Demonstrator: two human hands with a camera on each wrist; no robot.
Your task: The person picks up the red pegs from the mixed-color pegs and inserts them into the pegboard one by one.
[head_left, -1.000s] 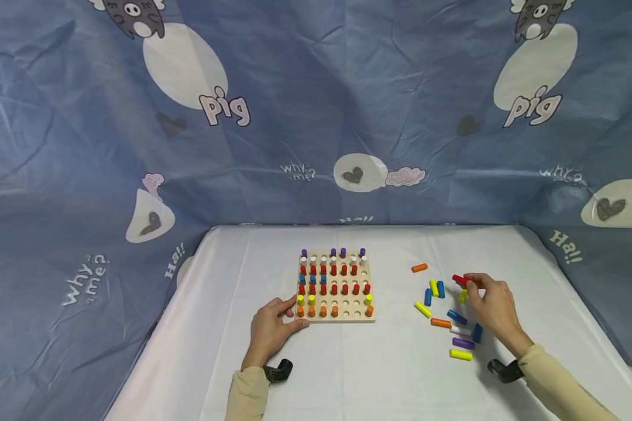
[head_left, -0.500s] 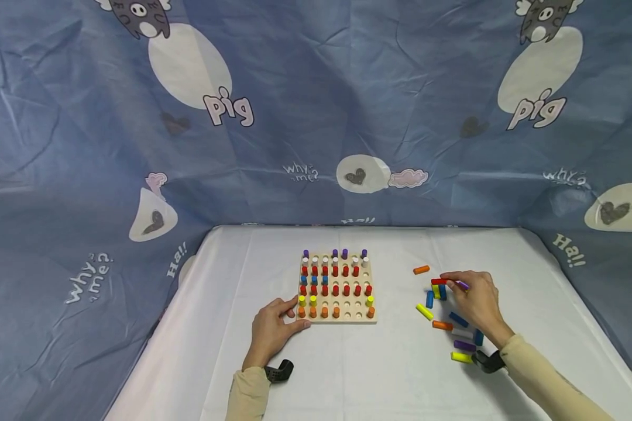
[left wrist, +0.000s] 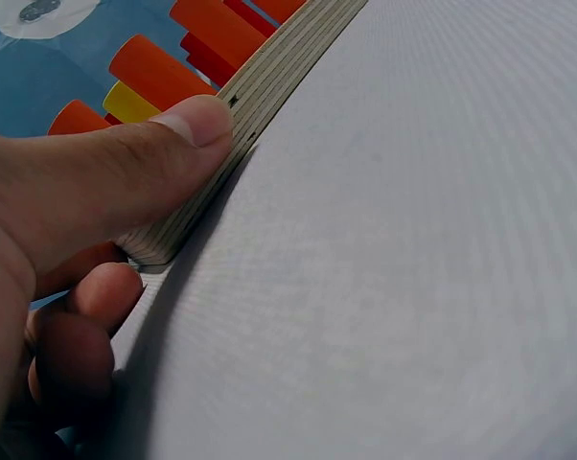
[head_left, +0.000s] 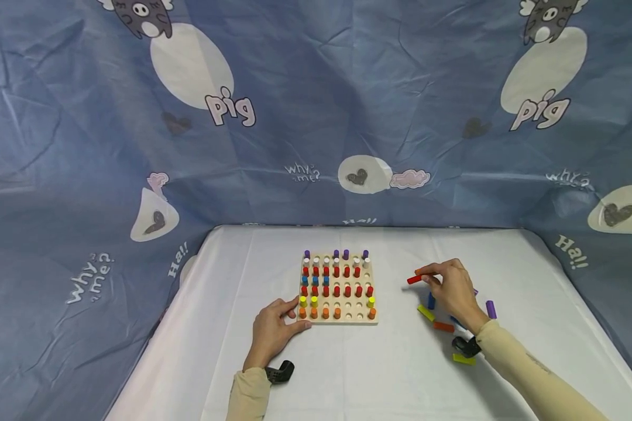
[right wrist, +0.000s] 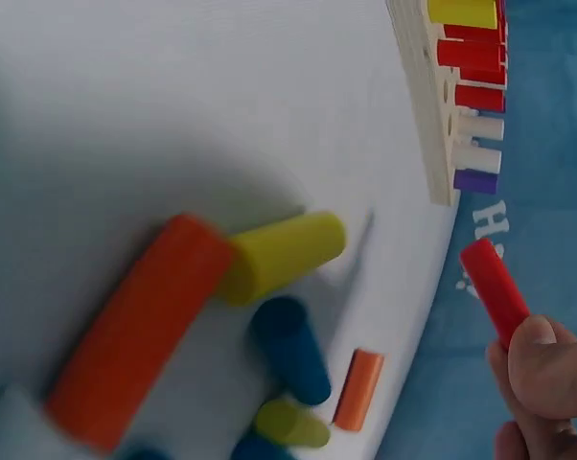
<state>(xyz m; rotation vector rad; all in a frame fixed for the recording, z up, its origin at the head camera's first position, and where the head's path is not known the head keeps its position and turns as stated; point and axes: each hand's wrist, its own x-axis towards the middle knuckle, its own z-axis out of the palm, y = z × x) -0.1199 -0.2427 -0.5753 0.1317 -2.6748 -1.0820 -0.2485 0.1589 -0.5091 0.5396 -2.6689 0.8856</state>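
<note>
A wooden pegboard (head_left: 342,320) with rows of coloured pegs stands on the white-covered table. At its near left corner my left hand (head_left: 271,331) holds it, thumb (left wrist: 188,129) against the front edge and fingers round the left side. My right hand (head_left: 452,295) is right of the board, above the table, and pinches a red peg (head_left: 414,280) by one end between thumb and fingers. In the right wrist view the red peg (right wrist: 495,287) sticks out, tilted, apart from the board. Several holes in the board hold no peg.
Loose pegs lie under and around the right hand: yellow (head_left: 426,313), orange (head_left: 443,327), blue (head_left: 431,301), purple (head_left: 491,309) and another yellow (head_left: 464,359). Hand and forearm hide some of them. A patterned blue cloth (head_left: 305,117) hangs behind the table.
My right hand has moved left and slightly away from me, carrying the red peg off the loose pile towards the board. A purple peg has come into view behind it. My left hand stays put.
</note>
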